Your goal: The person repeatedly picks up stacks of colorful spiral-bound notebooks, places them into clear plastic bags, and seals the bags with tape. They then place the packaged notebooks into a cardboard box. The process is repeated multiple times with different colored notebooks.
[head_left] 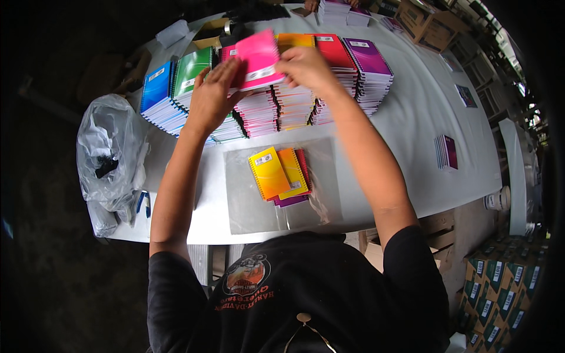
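Note:
A pink spiral notebook [258, 52] is tilted up above the notebook stacks, slightly blurred. My right hand [307, 69] pinches it at its right edge, near the lower corner. At its left side is my left hand [216, 94], fingers stretched along the edge and thumb reaching under the lower corner. Beneath both hands stand tall stacks of notebooks: blue [158, 79], green [193, 63], pink, yellow-orange [296, 41], red [331, 52] and purple [368, 57]. Closer to me, several notebooks, with a yellow-orange one [268, 175] uppermost, lie fanned on a clear plastic bag [247, 215].
Crumpled clear plastic [109, 153] sits at the table's left, beside a blue tool [143, 203]. Small notebooks [447, 152] lie at the right. At the far edge are another person's hands [311, 5], more stacks [334, 12] and a cardboard box [429, 26]. Patterned boxes [500, 294] stand lower right.

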Tool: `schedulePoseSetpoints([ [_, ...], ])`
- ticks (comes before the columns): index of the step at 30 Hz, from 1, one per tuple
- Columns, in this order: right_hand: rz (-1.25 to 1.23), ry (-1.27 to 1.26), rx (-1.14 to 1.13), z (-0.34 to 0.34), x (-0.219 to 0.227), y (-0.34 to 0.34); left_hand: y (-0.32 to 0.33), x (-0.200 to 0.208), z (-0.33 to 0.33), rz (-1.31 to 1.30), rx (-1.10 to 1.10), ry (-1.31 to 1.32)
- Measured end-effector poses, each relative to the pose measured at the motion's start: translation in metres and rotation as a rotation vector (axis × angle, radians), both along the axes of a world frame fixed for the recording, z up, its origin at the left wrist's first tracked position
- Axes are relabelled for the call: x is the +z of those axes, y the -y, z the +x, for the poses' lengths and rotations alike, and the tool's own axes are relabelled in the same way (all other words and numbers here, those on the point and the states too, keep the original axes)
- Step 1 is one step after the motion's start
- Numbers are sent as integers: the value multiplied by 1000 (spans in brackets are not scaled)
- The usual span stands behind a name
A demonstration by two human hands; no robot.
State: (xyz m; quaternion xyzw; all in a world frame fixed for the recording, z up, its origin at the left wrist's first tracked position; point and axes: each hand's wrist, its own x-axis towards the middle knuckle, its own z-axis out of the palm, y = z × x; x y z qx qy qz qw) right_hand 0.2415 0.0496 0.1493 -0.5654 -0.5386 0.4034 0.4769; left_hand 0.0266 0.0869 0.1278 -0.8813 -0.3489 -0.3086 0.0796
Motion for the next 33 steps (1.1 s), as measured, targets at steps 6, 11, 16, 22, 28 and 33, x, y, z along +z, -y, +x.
schedulePoseSetpoints([
  [6, 414, -336, -22, 53, 57, 66, -9, 19, -9, 34, 12, -85],
  [11, 321, -630, 214, 27, 48, 137, -6, 31, -11, 0, -3, -15],
  [16, -177, -516, 169, -13, -106, 169, 64, 32, -8, 452, -52, 579],
  [22, -503, 14, -58, -24, -202, 190, 176, -184, -29, -397, -218, 10],
  [28, -352, 279, -111, -8, -171, 176, 81, -63, -29, -34, -21, 153],
  [33, -215, 219, -51, -15, -149, 168, -1, 5, -72, 32, 152, -30],
])
